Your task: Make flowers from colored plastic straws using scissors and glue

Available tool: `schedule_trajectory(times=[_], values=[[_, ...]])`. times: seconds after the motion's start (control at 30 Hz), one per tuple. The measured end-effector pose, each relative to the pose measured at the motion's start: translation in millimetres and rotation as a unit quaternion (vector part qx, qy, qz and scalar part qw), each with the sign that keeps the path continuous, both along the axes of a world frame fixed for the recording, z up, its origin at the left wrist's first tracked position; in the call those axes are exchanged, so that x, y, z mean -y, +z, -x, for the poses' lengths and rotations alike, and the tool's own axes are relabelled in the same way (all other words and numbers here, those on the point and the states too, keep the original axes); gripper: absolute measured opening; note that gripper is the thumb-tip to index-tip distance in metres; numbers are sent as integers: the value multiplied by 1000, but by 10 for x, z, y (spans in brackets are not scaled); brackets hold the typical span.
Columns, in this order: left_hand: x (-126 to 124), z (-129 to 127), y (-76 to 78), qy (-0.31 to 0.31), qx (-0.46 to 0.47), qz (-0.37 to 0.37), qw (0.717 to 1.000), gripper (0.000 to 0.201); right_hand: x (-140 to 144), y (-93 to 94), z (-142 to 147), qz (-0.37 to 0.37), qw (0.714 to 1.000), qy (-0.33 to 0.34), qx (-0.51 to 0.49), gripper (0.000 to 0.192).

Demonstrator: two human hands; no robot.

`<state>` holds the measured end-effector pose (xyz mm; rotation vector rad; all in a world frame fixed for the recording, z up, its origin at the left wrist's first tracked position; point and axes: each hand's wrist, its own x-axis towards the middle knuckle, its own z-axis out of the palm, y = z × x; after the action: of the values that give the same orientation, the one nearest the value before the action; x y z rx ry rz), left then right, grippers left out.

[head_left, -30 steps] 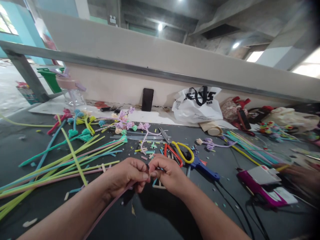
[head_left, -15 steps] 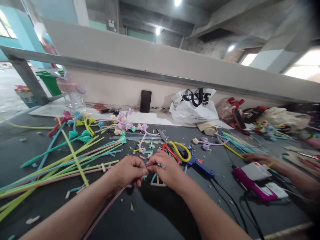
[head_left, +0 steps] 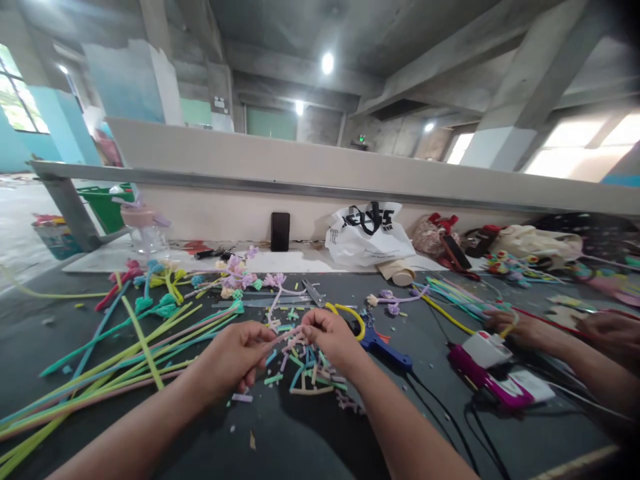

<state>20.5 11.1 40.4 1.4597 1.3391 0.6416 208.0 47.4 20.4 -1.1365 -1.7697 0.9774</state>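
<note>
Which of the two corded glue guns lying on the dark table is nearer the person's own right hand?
The blue glue gun, lying just beside the right hand; the magenta-and-white glue gun lies farther right, by a co-worker's hand.

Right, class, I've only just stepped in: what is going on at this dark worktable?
A person's left hand and right hand pinch the two ends of a short pale pink foam strip above a heap of small cut pastel pieces. Long green, pink and blue foam strips lie to the left on the dark table. A blue glue gun rests just right of the hands. Further right, another person's hand touches yellow strips beside a magenta and white device.
</note>
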Motion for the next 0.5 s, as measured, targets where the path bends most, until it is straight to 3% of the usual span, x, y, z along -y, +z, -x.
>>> schedule_trajectory(times=[0.07,0.17,0.27,0.4,0.5], values=[[35,22,-32,-11,-86,-89,992,23,-27,-17,-24,9,999,-24,-19,12],[147,-2,-83,-77,-202,-225,950,22,-44,-67,-8,18,998,-51,-31,14],[280,-125,-68,-145,-297,-244,912,24,-44,-118,44,22,997,-65,-27,14],[350,-366,141,-211,-321,-248,889,24,-34,-154,94,13,998,-61,-8,10],[221,-451,429,-193,-243,-278,909,18,29,-133,117,7,1000,-6,-4,11]])
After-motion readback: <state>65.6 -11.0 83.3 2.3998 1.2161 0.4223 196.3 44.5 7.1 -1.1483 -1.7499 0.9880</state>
